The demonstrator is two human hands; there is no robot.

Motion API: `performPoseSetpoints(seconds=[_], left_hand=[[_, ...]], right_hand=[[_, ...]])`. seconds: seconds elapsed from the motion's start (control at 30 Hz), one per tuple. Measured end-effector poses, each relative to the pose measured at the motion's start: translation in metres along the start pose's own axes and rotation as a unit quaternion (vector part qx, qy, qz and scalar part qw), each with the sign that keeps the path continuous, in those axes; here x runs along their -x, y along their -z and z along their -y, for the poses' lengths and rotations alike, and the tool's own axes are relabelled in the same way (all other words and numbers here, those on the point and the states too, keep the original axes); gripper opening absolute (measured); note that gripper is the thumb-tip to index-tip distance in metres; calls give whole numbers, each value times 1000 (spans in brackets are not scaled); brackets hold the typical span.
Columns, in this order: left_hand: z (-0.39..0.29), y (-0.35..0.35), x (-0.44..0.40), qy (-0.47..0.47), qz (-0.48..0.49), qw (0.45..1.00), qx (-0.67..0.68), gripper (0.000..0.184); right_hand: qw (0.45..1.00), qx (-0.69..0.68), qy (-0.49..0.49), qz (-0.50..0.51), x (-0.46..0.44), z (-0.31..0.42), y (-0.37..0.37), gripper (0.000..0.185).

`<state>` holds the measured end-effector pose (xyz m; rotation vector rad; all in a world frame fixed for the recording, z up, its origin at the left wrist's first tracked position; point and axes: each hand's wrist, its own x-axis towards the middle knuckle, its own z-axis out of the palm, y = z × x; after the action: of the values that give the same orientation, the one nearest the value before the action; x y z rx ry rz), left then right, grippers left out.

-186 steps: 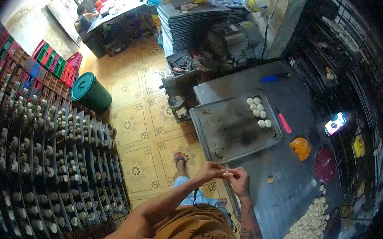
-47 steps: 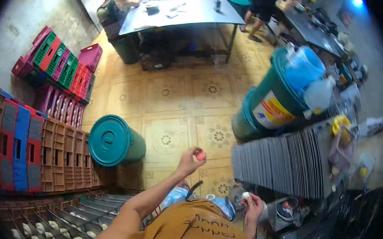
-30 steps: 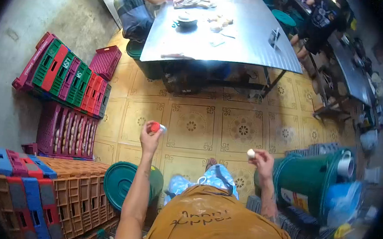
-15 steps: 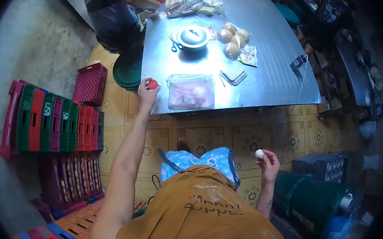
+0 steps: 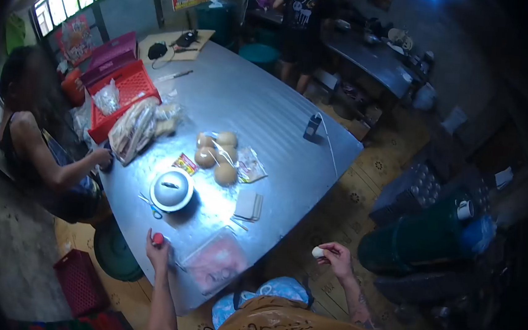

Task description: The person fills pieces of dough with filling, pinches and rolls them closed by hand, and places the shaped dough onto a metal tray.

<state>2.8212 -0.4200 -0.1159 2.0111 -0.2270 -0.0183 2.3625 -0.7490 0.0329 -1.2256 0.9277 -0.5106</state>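
My left hand (image 5: 157,255), over the metal table's near left edge, has its fingers round a small red round thing (image 5: 158,238); its exact kind is too small to tell. Out past the table's edge to the right, my right hand (image 5: 338,260) pinches a small white egg-shaped thing (image 5: 318,252) in its fingertips. Right of my left hand lies a clear plastic bag with pinkish contents (image 5: 216,263). Just beyond my left hand stand a white lidded pot (image 5: 171,190) and blue-handled scissors (image 5: 156,213).
Bagged round buns (image 5: 225,174), packets and a grey folded piece (image 5: 248,205) lie on the metal table (image 5: 290,142). A red crate (image 5: 135,83) stands at its far left. One person (image 5: 45,148) works at the left; another (image 5: 301,25) stands at the back. Green drum (image 5: 413,236) at right.
The view has tilted up and turned, showing more of the room and table. Both hands keep hold of their small things. My left hand stays by the table's near left edge.
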Motion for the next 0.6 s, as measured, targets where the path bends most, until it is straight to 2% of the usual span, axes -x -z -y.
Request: performPoseSetpoints(seconds=[0.07, 0.1, 0.13, 0.17, 0.2, 0.27, 0.3, 0.33, 0.37, 0.4, 0.47, 0.5, 0.57, 0.6], left_hand=[[-7, 14, 9, 36, 63, 992, 104, 87], [-9, 21, 13, 27, 39, 996, 75, 92], [-15, 32, 21, 26, 12, 999, 40, 98], [-28, 48, 28, 40, 3, 999, 21, 91], [-5, 64, 31, 26, 2, 999, 34, 78], [-1, 98, 51, 18, 19, 999, 19, 40], [-6, 115, 61, 14, 76, 997, 22, 29], [-14, 130, 72, 52, 164, 985, 26, 25], [-18, 138, 80, 45, 268, 962, 26, 25], [-21, 142, 93, 40, 371, 927, 28, 25], [-46, 143, 117, 29, 507, 861, 29, 26], [-56, 142, 125, 35, 492, 869, 29, 26], [-72, 140, 133, 42, 564, 823, 41, 26], [-73, 140, 137, 43, 550, 833, 41, 26]], right_hand=[[1000, 13, 18, -21, 3, 1, -14, 16], [1000, 11, 13, -8, 7, 1, -23, 16], [999, 3, 15, -35, 16, 0, -32, 15], [998, -3, 14, -57, 25, -4, -43, 15], [998, 0, 9, -63, 34, -11, -57, 15], [997, -6, 5, -80, 56, -30, -80, 15], [998, -6, -4, -60, 65, -45, -92, 15], [998, -22, -16, -64, 75, -61, -99, 15], [996, -36, -26, -73, 84, -72, -104, 16], [995, -31, -44, -84, 92, -83, -110, 16], [995, -28, -57, -80, 114, -81, -125, 16], [994, -34, -59, -80, 118, -80, -134, 15], [996, -32, -58, -66, 123, -88, -139, 16], [995, -42, -51, -74, 125, -92, -139, 16]])
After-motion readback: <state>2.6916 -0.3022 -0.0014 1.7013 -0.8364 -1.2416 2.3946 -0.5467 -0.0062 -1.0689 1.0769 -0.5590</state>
